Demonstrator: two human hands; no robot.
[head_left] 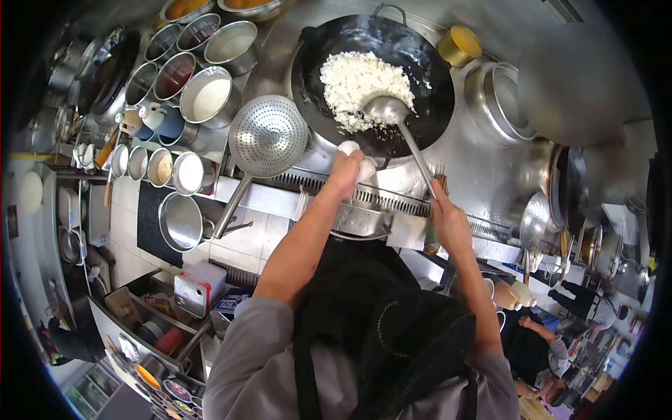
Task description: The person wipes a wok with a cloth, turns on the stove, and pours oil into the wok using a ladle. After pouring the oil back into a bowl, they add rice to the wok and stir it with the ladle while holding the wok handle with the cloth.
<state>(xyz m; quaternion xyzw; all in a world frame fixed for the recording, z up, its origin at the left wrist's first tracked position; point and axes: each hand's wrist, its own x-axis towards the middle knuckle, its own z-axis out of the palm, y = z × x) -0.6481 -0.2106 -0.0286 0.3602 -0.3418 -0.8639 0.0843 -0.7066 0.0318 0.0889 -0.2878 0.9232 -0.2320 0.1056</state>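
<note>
White rice [360, 80] lies in a large black wok [437, 105] at the top centre. My left hand [344, 173] is closed round a white cloth [366, 168] at the wok's near edge; the cloth hides whatever part of the rim is under it. Lower right of the wok, my right hand [449, 218] grips the long handle of a metal ladle [386, 108]. The ladle's bowl rests on the near right part of the rice, its rounded back facing up.
A perforated strainer [269, 136] lies left of the wok, its handle jutting over the counter edge. Metal pots [210, 96] with sauces and powders stand farther left. A yellow container [460, 46] and stacked bowls [493, 98] are at right. Other people work at the lower right.
</note>
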